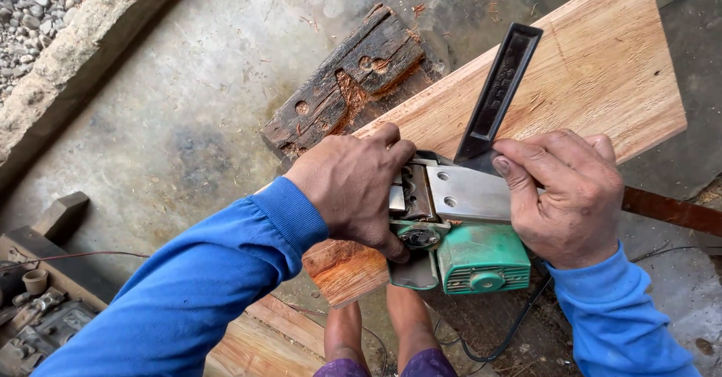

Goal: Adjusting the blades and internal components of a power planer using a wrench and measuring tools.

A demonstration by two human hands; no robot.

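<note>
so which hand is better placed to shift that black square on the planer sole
Right. The right hand already presses the black metal square against the sole; the left hand grips the green electric planer.

A charred, weathered timber block (350,83) with bored holes is seen lying on the stained concrete floor (188,114). A rough concrete kerb (68,53) is set along the upper left, with grey gravel (26,8) beyond it. Dark metal parts (37,317) and a small wooden offcut (64,213) are found at the lower left, and a rusty red bar (669,210) is seen at the right.
</note>
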